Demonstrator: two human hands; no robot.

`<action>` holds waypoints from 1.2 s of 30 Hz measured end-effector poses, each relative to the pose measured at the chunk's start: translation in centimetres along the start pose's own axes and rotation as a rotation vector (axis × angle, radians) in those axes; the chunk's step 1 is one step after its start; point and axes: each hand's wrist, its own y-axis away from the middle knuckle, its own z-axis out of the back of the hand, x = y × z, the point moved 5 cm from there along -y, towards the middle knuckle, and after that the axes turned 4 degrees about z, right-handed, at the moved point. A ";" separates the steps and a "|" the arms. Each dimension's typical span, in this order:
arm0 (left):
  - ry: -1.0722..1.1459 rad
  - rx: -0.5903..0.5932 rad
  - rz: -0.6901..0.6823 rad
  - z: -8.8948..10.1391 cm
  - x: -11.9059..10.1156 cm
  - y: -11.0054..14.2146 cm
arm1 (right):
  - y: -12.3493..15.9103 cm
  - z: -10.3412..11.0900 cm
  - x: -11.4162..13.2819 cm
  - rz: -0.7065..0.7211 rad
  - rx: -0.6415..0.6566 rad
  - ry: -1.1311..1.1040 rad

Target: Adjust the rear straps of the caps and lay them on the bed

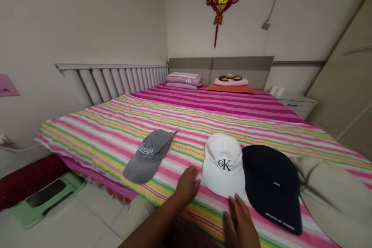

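Observation:
A white cap (223,153) with a black "CK" print lies on the striped bed sheet, brim facing me. My left hand (188,183) is just left of its brim, fingers bent and thumb apart, holding nothing I can see. At the front of the brim is my right hand (240,219), fingers apart, with the fingertips at or very near its edge. A grey cap (151,155) with white lettering rests farther left. Close against the white cap on the right lies a dark navy cap (271,182). Beyond it is a beige cloth item (334,197), perhaps a hat, blurred at the edge.
The bed (104,124) has a metal side rail (116,81) on the left and a headboard (241,66). Folded purple bedding (184,81) and an orange cloth (229,89) sit at its head. A green stool (43,205) stands on the floor at left, a nightstand (299,104) at right.

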 end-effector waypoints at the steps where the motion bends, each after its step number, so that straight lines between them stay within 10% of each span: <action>1: -0.015 0.006 -0.008 1.1 0.3 0.8 | 0.3 -0.1 -0.1 0.057 -0.001 0.037; 8: -0.348 -0.261 0.005 12.0 2.3 5.7 | 1.2 0.4 1.2 0.425 -0.022 0.154; 13: 0.288 -0.771 0.502 18.4 6.3 9.5 | 0.8 0.7 2.1 0.425 -0.013 0.147; 36: 0.921 -0.720 0.511 19.2 2.6 6.0 | 0.7 0.7 2.1 0.358 0.047 0.060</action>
